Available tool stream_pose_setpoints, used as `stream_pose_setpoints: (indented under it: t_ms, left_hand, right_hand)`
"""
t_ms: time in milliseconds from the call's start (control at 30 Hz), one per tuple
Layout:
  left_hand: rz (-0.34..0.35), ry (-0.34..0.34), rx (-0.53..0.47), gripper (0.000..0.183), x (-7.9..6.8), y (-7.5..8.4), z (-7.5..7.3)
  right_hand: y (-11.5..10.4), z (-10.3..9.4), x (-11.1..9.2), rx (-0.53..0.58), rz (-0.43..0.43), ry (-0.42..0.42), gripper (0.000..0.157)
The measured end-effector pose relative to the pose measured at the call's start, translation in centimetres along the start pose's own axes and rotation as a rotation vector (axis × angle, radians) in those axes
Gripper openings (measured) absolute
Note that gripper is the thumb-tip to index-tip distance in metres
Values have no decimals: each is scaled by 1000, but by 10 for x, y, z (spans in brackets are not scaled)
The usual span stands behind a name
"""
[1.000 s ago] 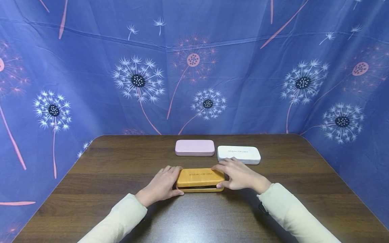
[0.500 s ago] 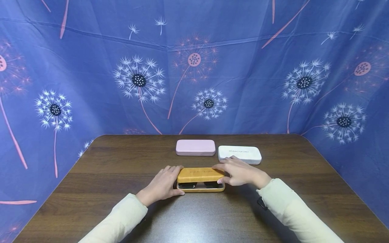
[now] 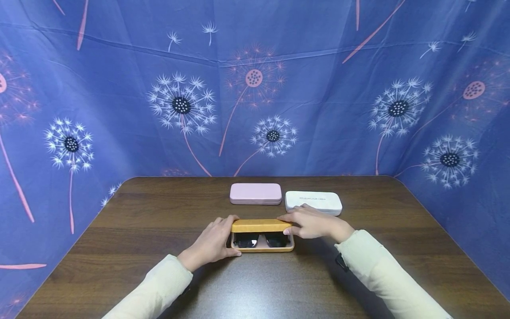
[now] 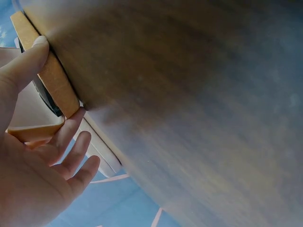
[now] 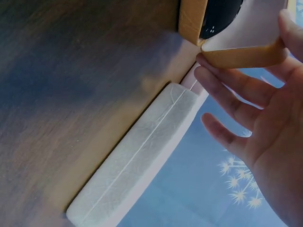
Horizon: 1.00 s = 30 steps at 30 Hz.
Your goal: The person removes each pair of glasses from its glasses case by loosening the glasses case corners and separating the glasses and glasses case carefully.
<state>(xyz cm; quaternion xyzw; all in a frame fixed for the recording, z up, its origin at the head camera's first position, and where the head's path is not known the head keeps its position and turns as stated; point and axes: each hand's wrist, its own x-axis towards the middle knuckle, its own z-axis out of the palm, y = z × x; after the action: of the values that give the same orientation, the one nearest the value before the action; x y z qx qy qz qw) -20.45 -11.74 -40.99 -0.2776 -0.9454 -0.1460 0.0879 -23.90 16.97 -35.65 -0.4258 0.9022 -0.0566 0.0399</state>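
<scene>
Lying crosswise on the table [image 3: 159, 212], the yellow case [image 3: 259, 226] is held at both ends, its long axis running left to right and its front turned to the table's near side. The left end is gripped by the left hand [image 3: 213, 241], the thumb laid on the front of the base [image 3: 264, 250] and the fingers placed behind; the case thus lies to that hand's right. At the other end the lid [image 3: 261, 227] is pinched by the right hand [image 3: 311, 223], thumb at the front edge, fingers toward the back, so the case lies to that hand's left. Neither hand can be called nearer, since the case is touched by both; the relation that counts seems to be that of the lid's front edge, held at the right thumb, to the base gripped by the left hand. The lid is raised along the front and tilted back, and sunglasses [image 3: 276, 240] are seen through the gap, resting in the base, dark lenses showing. Just beyond the right hand's fingers the white case [image 3: 316, 201] is set; whether it is touched cannot be told. The pink case [image 3: 255, 193] is placed behind the yellow one, left of the white case, and a blue cloth [image 3: 311, 35] is hung beyond the table.
</scene>
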Motion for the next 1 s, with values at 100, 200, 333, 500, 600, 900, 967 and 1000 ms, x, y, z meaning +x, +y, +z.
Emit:
stream_pose_setpoints:
  t_ms: [100,200,333,500,600,900,967,1000]
  left_hand:
    - [-14,21,-9,90,1,0,0]
    - [-34,24,-17,92,1,0,0]
    - [-70,8,-35,91,1,2,0]
    - [-124,-6,-78,92,1,4,0]
    - [-147,-6,-100,92,1,5,0]
    - [-176,-11,-116,84,1,6,0]
    - [-176,-11,-112,83,1,6,0]
    - [-175,-11,-111,82,1,6,0]
  right_hand:
    - [3,-1,2,38,21,2,40]
    - [5,-2,3,44,48,14,40]
    - [7,-2,5,34,75,51,39]
    - [8,2,5,44,72,129,34]
    - [9,5,5,32,41,198,33]
    - [9,7,0,-4,51,337,35]
    - [7,6,-1,-15,45,368,33]
    - [6,6,-1,-25,40,383,33]
